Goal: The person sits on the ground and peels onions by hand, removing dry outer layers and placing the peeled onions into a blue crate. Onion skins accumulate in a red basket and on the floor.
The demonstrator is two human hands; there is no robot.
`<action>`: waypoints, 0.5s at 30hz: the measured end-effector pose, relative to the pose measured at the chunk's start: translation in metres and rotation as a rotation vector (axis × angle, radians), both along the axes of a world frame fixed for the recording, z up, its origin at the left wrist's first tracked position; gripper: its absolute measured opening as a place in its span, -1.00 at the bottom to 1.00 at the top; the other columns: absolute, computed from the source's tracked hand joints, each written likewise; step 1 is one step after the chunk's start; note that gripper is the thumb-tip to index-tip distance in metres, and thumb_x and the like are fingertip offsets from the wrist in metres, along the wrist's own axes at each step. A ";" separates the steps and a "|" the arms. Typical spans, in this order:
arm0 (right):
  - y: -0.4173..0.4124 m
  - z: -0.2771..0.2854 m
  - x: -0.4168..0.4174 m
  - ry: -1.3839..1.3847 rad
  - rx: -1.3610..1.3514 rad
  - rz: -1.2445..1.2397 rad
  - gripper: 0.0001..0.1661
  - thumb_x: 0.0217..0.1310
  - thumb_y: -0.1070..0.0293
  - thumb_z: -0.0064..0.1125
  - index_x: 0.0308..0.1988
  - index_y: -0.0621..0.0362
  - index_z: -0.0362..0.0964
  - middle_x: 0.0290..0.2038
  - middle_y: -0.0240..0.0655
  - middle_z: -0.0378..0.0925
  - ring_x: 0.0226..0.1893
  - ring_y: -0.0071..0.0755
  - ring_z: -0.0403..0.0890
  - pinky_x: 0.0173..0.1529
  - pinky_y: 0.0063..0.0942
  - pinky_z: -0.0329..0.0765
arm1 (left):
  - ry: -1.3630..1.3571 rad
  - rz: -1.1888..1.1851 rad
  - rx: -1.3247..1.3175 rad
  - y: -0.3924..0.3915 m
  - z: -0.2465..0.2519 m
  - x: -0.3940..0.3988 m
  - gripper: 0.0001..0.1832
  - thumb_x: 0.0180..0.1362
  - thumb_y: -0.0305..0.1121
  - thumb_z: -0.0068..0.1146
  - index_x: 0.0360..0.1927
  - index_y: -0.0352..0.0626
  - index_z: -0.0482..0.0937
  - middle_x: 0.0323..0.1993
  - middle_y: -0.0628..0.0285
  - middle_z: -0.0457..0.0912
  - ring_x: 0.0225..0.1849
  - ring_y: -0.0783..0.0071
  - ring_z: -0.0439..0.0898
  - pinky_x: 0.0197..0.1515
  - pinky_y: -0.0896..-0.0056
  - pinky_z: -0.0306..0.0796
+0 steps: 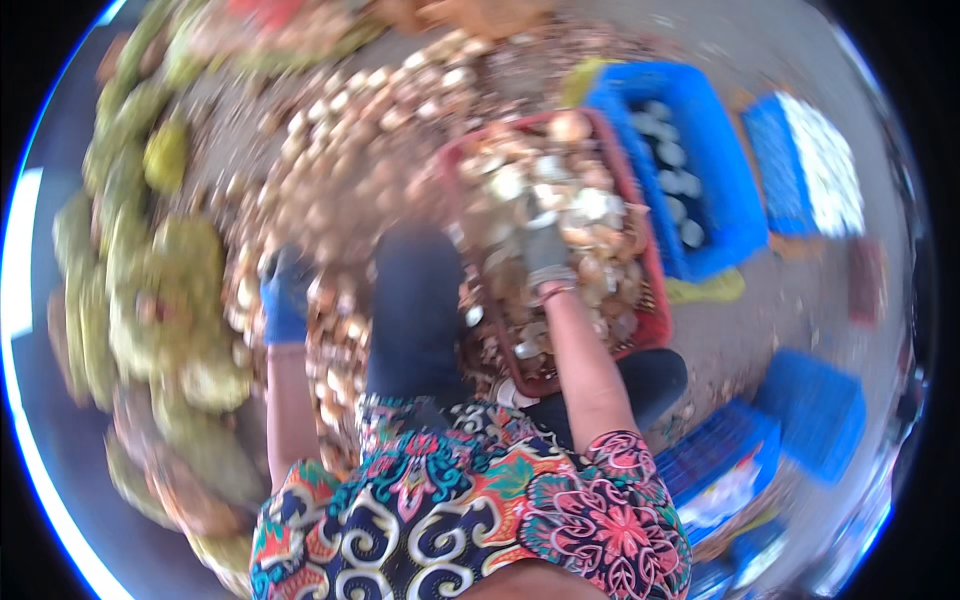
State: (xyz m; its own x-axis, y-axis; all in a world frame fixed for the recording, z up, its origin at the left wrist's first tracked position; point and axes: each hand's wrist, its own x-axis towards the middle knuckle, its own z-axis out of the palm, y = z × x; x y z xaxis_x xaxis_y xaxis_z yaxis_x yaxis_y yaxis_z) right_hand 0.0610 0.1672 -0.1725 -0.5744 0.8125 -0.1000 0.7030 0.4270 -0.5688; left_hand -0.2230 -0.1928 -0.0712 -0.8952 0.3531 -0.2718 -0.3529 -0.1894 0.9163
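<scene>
My left hand (285, 292), in a blue and grey glove, is low at the left side of a wide heap of onions (337, 157); blur hides its fingers and whether they grip anything. In a grey glove, my right hand (546, 247) reaches over a red plastic crate (660, 300) filled with onions and loose skins. Its fingers lie among pale onions (540, 191), and I cannot tell if one is held. My knee in dark trousers stands between the heap and the crate.
Right of the red crate stands a blue plastic crate (720, 172) with several white onions inside. Farther right is a blue container (780, 165) of white stuff. More blue crates (810, 412) stand at lower right. Full yellow-green mesh sacks (180, 285) line the left. Onion skins litter the floor.
</scene>
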 end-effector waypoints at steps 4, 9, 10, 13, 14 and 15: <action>0.019 0.032 0.041 0.310 -0.215 -0.008 -0.44 0.29 0.22 0.18 0.18 0.28 0.35 -0.05 -0.11 0.62 -0.15 -0.12 0.62 -0.07 -0.24 0.56 | -0.168 0.083 0.066 -0.090 -0.076 0.025 -0.73 0.30 -0.33 0.17 0.02 -0.18 0.54 -0.12 0.13 0.66 -0.16 0.18 0.69 -0.18 0.21 0.61; -0.006 0.131 0.096 0.110 -0.340 -0.259 -0.68 0.26 0.31 0.20 -0.06 0.28 0.50 -0.37 -0.34 0.64 -0.57 -0.42 0.55 -0.41 -0.41 0.50 | -0.348 0.002 -0.426 -0.107 -0.130 0.104 -0.66 0.23 -0.15 0.28 -0.04 -0.12 0.57 -0.27 0.27 0.65 -0.31 0.42 0.68 -0.38 0.41 0.55; -0.004 0.127 0.118 0.011 -0.191 -0.199 -0.66 0.27 0.27 0.18 -0.07 0.29 0.50 -0.40 -0.31 0.62 -0.59 -0.42 0.53 -0.42 -0.39 0.49 | -0.349 -0.072 -0.540 -0.113 -0.150 0.109 -0.63 0.22 -0.10 0.28 -0.04 -0.12 0.57 -0.29 0.31 0.64 -0.35 0.49 0.65 -0.40 0.48 0.50; 0.002 0.131 0.163 -0.234 -0.006 -0.100 -0.61 0.28 0.19 0.12 -0.08 0.31 0.49 -0.46 -0.22 0.59 -0.57 -0.36 0.54 -0.38 -0.31 0.47 | -0.259 -0.196 -0.698 -0.114 -0.192 0.137 -0.62 0.23 -0.08 0.25 -0.05 -0.14 0.58 -0.31 0.34 0.64 -0.42 0.53 0.59 -0.42 0.46 0.46; -0.018 0.161 0.143 -0.287 -0.135 -0.146 -0.59 0.28 0.17 0.09 -0.08 0.31 0.50 -0.44 -0.18 0.59 -0.52 -0.29 0.57 -0.32 -0.28 0.49 | -0.361 -0.196 -0.659 -0.113 -0.195 0.143 -0.64 0.22 -0.10 0.25 -0.07 -0.13 0.57 -0.34 0.35 0.62 -0.45 0.54 0.57 -0.43 0.47 0.44; -0.031 0.179 0.136 -0.346 -0.260 -0.199 -0.57 0.29 0.15 0.07 -0.07 0.31 0.50 -0.43 -0.13 0.60 -0.48 -0.22 0.60 -0.27 -0.25 0.51 | -0.393 -0.203 -0.650 -0.112 -0.206 0.150 -0.66 0.21 -0.12 0.24 -0.08 -0.13 0.58 -0.38 0.36 0.60 -0.46 0.54 0.56 -0.44 0.49 0.43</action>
